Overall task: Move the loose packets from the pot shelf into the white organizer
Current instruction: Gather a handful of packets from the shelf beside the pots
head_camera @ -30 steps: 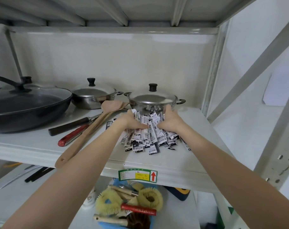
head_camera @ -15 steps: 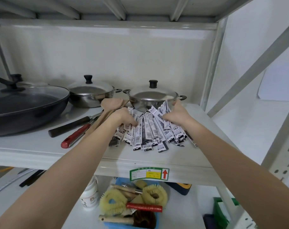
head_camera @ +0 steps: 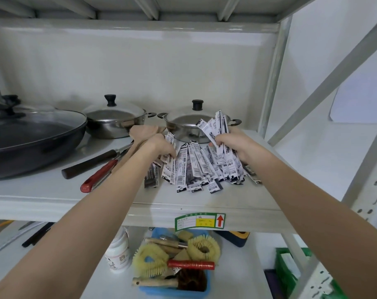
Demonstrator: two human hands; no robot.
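A fanned heap of several long white packets [head_camera: 194,167] with black print lies on the pot shelf [head_camera: 204,199], in front of a lidded steel pot [head_camera: 189,126]. My left hand [head_camera: 161,145] presses its fingers on the heap's left side. My right hand [head_camera: 230,141] is closed around a bunch of packets on the right, whose upper ends stick up past the pot. The white organizer is not in view.
A dark wok with a glass lid [head_camera: 30,134] and a second steel pot [head_camera: 116,119] stand at the left. A wooden spatula [head_camera: 140,137], a dark-handled tool [head_camera: 90,162] and a red-handled tool [head_camera: 99,175] lie beside the packets. Below, a blue basket [head_camera: 174,290] holds brushes.
My right hand has closed on a bunch of packets and tilted them up. My left hand has stayed on the heap's left side. The view has moved closer.
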